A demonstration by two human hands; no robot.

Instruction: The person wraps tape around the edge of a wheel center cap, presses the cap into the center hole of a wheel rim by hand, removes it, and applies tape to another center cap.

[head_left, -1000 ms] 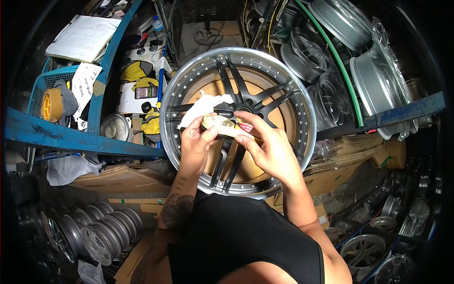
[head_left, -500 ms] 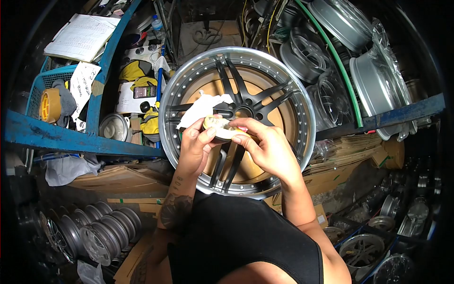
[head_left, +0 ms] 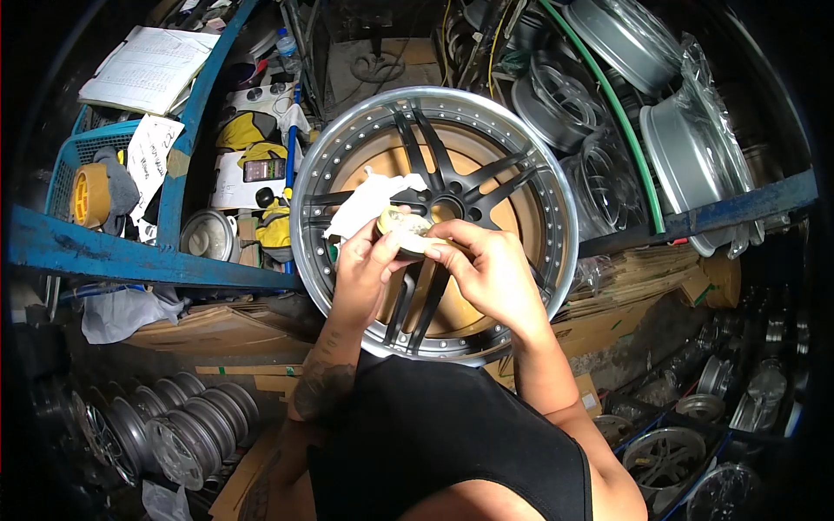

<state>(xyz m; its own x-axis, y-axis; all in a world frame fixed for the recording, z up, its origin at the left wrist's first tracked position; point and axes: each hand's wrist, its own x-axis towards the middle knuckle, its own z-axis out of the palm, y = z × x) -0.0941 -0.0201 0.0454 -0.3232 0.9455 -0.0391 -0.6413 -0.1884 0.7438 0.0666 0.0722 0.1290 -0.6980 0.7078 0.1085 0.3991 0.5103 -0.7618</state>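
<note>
In front of my chest, my left hand (head_left: pixel 363 262) is closed around a small round yellow-and-white thing (head_left: pixel 408 227) with a dark lower side; its exact kind is unclear. The fingers of my right hand (head_left: pixel 488 267) pinch its right edge. Both hands are above a large wheel rim (head_left: pixel 563 217) with dark spokes, a bright lip and bolts round the edge. A crumpled white cloth (head_left: pixel 369 201) rests on the spokes just beyond my left hand. Brown cardboard (head_left: pixel 347 165) shows between the spokes.
A blue metal frame (head_left: pixel 130 260) holds a basket (head_left: pixel 74 165), a tape roll (head_left: pixel 91 195), a phone (head_left: pixel 264 169) and gloves (head_left: pixel 248 130) on the left. Wrapped rims (head_left: pixel 686 156) stand right, behind a green strip (head_left: pixel 621 113). More rims (head_left: pixel 191 438) lie lower left.
The small round thing has turned slightly in my hands. My right index finger has drawn back from its top to its right edge; a red bit seen there before is hidden now.
</note>
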